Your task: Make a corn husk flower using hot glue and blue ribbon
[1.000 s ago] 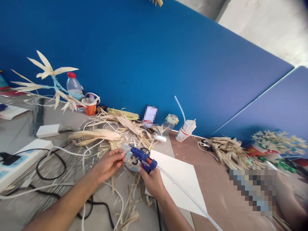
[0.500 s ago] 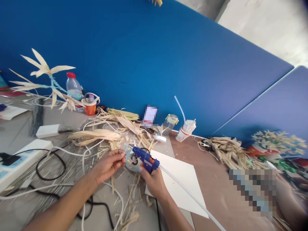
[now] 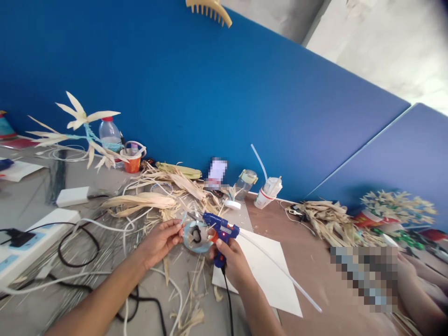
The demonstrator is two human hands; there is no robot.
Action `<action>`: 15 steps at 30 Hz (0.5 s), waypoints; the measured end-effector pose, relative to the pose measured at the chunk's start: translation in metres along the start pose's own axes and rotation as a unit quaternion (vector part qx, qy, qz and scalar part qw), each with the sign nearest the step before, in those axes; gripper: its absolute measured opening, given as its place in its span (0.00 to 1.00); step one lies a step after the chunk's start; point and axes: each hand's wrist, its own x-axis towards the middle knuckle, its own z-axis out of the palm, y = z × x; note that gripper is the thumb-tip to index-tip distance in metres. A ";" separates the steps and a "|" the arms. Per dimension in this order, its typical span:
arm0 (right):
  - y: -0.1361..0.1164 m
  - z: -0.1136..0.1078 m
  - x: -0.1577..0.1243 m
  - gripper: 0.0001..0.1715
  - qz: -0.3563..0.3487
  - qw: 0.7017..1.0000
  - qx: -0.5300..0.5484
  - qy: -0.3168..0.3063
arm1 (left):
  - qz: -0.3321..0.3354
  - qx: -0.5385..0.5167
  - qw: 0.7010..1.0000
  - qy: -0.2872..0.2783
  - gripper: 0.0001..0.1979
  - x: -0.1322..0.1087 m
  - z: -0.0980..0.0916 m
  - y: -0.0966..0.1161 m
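Note:
My right hand [image 3: 229, 259] is wrapped round the handle of a blue hot glue gun [image 3: 221, 228], whose nozzle points left and a little up. A long clear glue stick [image 3: 280, 270] trails from its rear. My left hand [image 3: 163, 240] pinches a small light-blue piece [image 3: 183, 218] between thumb and fingertips, too small to name for certain. A short gap lies between that piece and the nozzle. Behind the gun, on the table, sits a round light-blue container [image 3: 196, 240] with something black in it.
Dried corn husks [image 3: 147, 200] lie behind my left hand. A power strip [image 3: 45, 233], cables and thin wires crowd the left. White paper [image 3: 269, 266] lies at right. Further right is another person's arm [image 3: 416, 284]. A husk flower [image 3: 82, 116] and a bottle [image 3: 111, 133] stand back left.
The glue gun has drawn back to the right, widening the gap from the left fingertips, and its handle now points more downward. The left hand keeps its pinch. The view has shifted slightly.

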 end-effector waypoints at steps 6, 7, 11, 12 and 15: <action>-0.025 -0.015 -0.007 0.23 0.043 0.992 0.111 0.049 | 0.018 0.012 1.000 -0.007 0.10 -0.002 0.003 -0.001; -0.029 -0.019 -0.009 0.22 0.061 0.989 0.123 0.055 | 0.020 0.012 1.000 -0.008 0.10 -0.002 0.003 -0.001; -0.033 -0.038 -0.018 0.23 0.167 0.976 0.108 0.091 | 0.024 -0.001 1.000 -0.007 0.10 -0.002 0.002 -0.005; -0.032 -0.043 -0.019 0.21 0.191 0.971 0.088 0.111 | 0.023 -0.003 1.000 -0.010 0.10 -0.002 0.002 -0.006; -0.026 -0.058 -0.018 0.21 0.262 0.954 0.016 0.145 | 0.020 -0.002 1.000 -0.014 0.11 -0.001 0.001 -0.008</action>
